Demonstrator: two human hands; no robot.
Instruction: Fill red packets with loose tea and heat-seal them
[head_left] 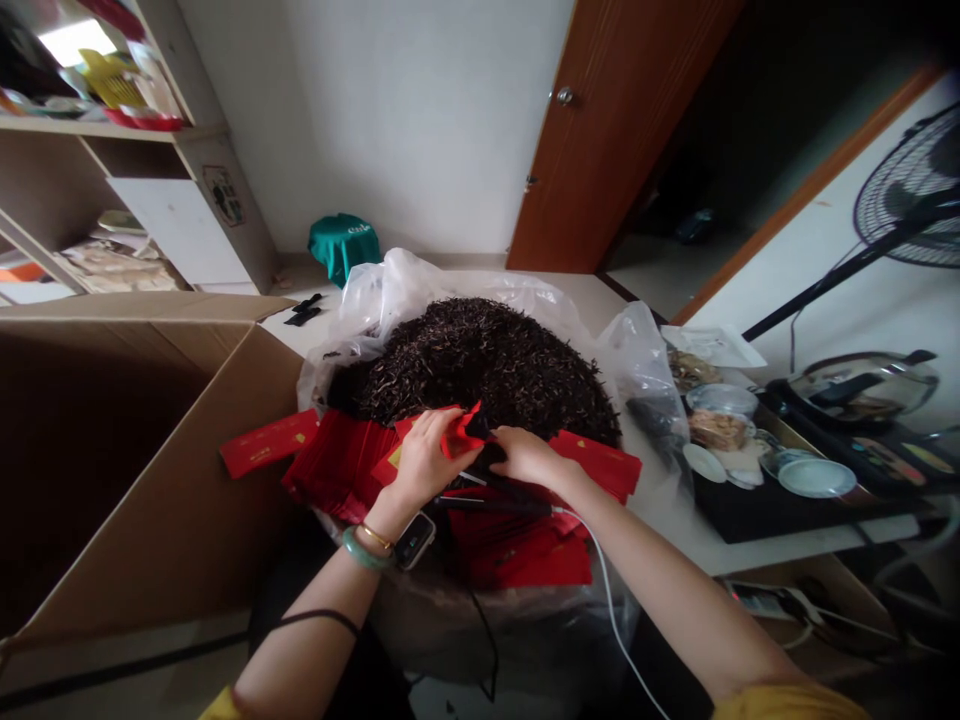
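My left hand (426,455) is closed on a small red paper packet (459,432), holding it upright over the near edge of a heap of dark loose tea leaves (480,360). Something dark shows at the packet's top. My right hand (525,455) is beside the packet, its fingers bent together around something dark that I cannot make out. Stacks of red packets (337,460) lie below and around both hands. Under my right hand is a black device (499,503) with a white cable (611,595).
Clear plastic sheeting (394,290) surrounds the heap. A big open cardboard box (180,500) stands at left. On the right, a dark tray (739,505) holds cups, a plastic jar (720,415) and a glass pot (862,385). A fan (915,190) stands behind them.
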